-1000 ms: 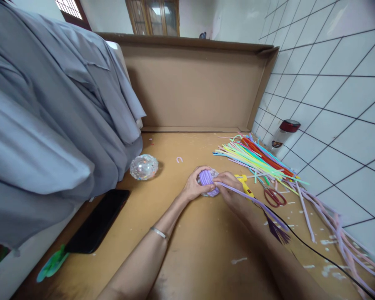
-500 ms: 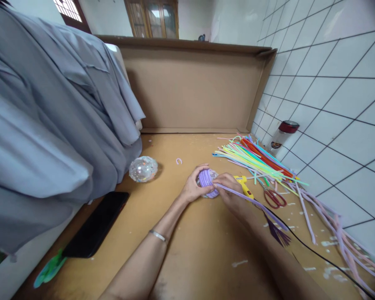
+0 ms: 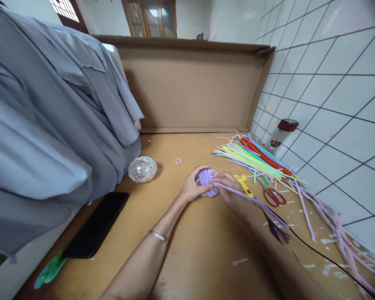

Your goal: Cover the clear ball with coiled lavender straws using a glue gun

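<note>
Near the middle of the table, my left hand [image 3: 193, 185] is curled around a small clear ball [image 3: 213, 171] partly wrapped in rows of purple pipe cleaner [image 3: 204, 177]. A loose length of purple pipe cleaner [image 3: 246, 197] trails from the ball toward the lower right. My right hand [image 3: 229, 187] pinches that strand close against the ball's right side. Just beyond the right hand lies a yellow glue gun [image 3: 244, 186], with red-handled scissors [image 3: 274, 196] to its right. The ball's underside is hidden by the fingers.
A clear faceted ball [image 3: 143, 169] and a black phone [image 3: 96, 225] lie on the left. Colourful pipe cleaners [image 3: 253, 156] are heaped at the back right, near a red-lidded jar [image 3: 283, 132]. A black cord [image 3: 318, 252] crosses the right side. Cardboard [image 3: 190, 89] stands behind.
Both hands stay almost where they were, still on the ball and the purple strand. The whole view has shifted very slightly.
</note>
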